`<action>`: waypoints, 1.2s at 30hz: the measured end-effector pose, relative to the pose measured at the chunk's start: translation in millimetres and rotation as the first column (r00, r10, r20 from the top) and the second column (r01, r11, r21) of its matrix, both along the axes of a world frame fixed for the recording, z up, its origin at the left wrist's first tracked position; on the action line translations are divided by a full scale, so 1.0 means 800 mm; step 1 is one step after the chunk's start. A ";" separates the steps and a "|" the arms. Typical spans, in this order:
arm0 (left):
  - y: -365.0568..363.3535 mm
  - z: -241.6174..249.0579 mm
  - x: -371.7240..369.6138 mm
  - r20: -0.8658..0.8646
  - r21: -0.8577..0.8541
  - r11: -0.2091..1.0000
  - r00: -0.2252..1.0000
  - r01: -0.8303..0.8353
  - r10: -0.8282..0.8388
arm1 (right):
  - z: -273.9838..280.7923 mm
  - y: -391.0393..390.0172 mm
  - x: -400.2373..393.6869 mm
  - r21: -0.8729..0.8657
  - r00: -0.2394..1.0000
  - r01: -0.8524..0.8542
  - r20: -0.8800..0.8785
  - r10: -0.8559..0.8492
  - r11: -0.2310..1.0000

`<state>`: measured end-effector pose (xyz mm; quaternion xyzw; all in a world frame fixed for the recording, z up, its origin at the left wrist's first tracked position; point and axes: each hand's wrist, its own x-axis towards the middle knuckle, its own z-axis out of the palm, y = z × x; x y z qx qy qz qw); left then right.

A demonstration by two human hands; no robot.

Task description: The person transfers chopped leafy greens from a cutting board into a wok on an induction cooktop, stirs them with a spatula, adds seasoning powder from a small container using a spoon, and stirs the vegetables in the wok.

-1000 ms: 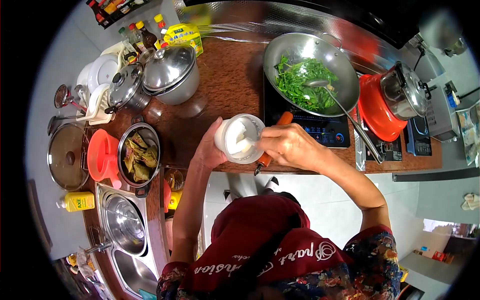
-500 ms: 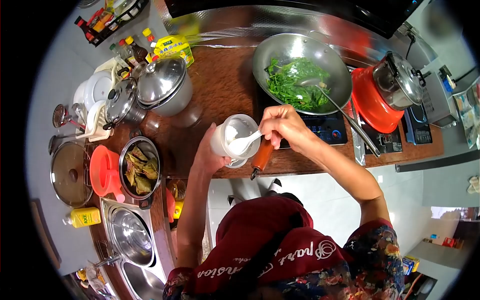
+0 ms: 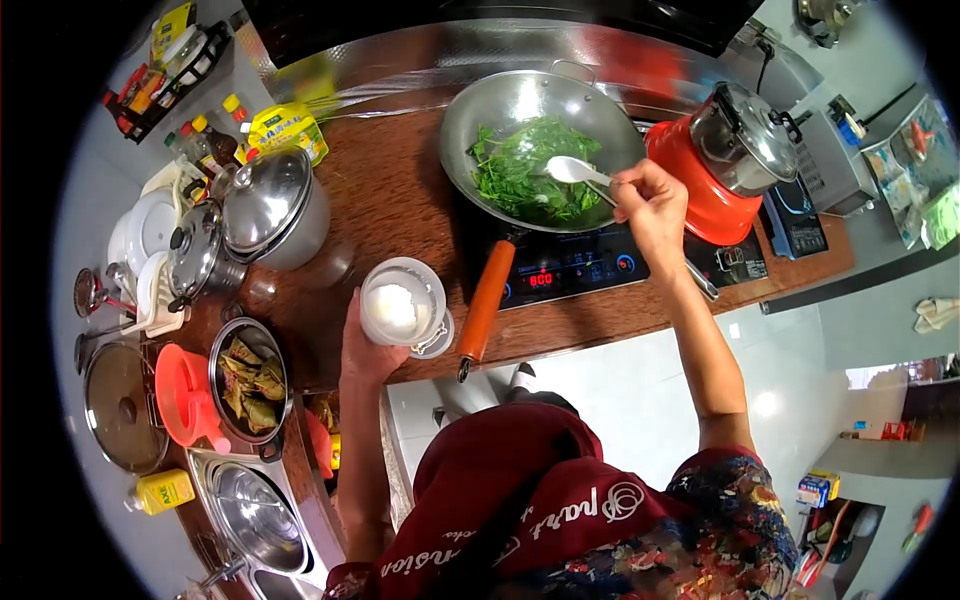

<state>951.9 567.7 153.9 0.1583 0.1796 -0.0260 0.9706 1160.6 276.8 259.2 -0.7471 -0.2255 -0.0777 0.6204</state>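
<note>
Overhead, right hand (image 3: 652, 203) pinching white spoon (image 3: 574, 171) above wok (image 3: 470, 170), left hand (image 3: 368, 345) gripping jar (image 3: 402, 306).

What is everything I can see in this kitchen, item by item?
Wok: one, grey, on hob
Hob: one, black, under wok
Greens: one heap, green, in wok
Spoon: one, white, over wok
Tub: one, clear, above counter
Powder: one heap, white, in tub
Lidded pots: three, silver, two left, one right
Basin: one, red, right
Pouch: one, yellow, back left
Bottles: several, mixed, back left
Dishes: several, white, left
Soap bottle: one, yellow, by sink
Glass lid: one, brownish, far left
Small items: unclear
Hands: two, bare, left holding tub, right holding spoon
</note>
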 end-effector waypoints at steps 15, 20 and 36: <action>-0.002 -0.006 -0.017 0.228 0.242 0.970 0.969 0.038 -0.094 | 0.024 0.039 -0.091 -0.186 0.952 0.013 0.302 0.045 0.982; 0.003 0.001 -0.035 0.068 0.027 1.000 0.998 0.012 -0.014 | 0.031 0.090 -0.144 -0.164 0.881 -0.463 0.015 0.472 0.871; 0.074 -0.007 -0.139 -0.032 -0.071 0.998 0.999 -0.003 0.000 | 0.005 0.241 -0.218 -0.794 0.246 -0.459 0.318 0.916 0.399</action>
